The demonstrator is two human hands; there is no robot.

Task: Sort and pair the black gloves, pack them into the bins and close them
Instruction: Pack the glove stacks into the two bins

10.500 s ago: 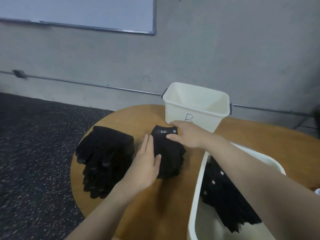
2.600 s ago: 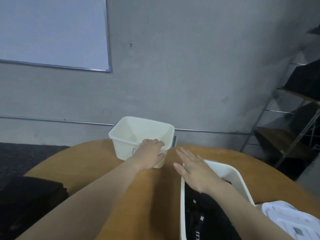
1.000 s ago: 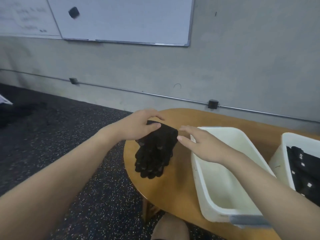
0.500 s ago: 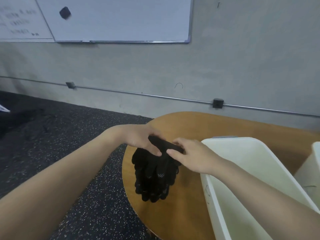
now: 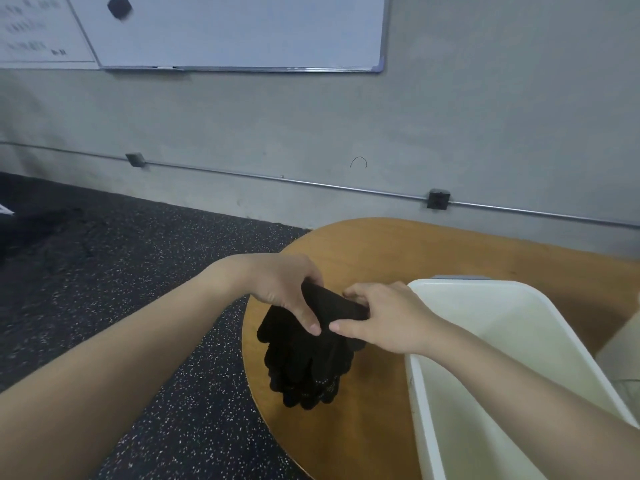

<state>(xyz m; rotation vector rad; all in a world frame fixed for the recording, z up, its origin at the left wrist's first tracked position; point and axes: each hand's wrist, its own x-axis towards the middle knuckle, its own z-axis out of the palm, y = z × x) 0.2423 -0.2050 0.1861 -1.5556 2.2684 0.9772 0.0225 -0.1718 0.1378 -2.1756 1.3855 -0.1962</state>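
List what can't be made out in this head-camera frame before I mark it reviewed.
- How many black gloves make up the bundle: both hands, left hand and right hand, cover the cuffs.
- The near end of the white bin: hidden by the right forearm, cut by the frame's bottom edge.
- A second container: cut off at the right edge.
- Writing on the whiteboard: too small and blurred.

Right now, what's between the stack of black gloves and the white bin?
In the head view, only a bare strip of wooden table separates the black gloves from the white bin; higher up, the right hand spans that gap, gripping the gloves' cuff end.
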